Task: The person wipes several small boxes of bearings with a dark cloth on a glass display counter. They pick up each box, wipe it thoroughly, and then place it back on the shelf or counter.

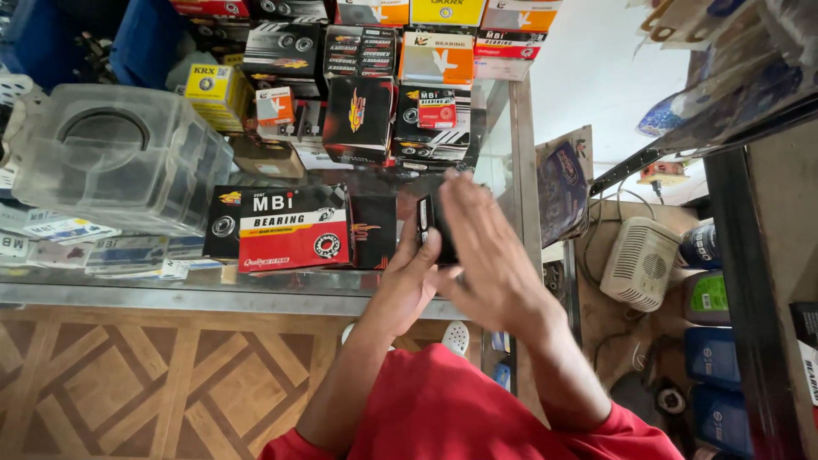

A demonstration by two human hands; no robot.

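Above the glass counter [256, 294], both hands' fingers grip a small black box [430, 228]: left hand [409, 281] beneath, right hand [490, 251] flat across.

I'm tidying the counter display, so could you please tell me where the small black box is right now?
In the head view, the small black box sits right of centre, held between the left hand and right hand above the glass counter, beside the red-and-black carton.
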